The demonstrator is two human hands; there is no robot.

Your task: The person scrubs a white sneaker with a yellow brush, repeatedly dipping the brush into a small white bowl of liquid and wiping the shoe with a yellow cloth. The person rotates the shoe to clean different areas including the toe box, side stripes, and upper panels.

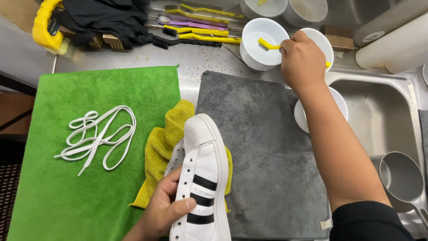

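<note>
My left hand grips a white sneaker with black side stripes, toe pointing away, over a yellow cloth. My right hand reaches to the back and holds a small yellow-handled brush, its bristles inside a white bowl. A second white bowl sits right behind that hand. White shoelaces lie loose on a green towel at the left. A grey towel covers the middle of the counter.
Several yellow, purple and black brushes lie at the back beside black fabric and a yellow scrub brush. A steel sink is at the right, with another white bowl on its edge and a metal cup.
</note>
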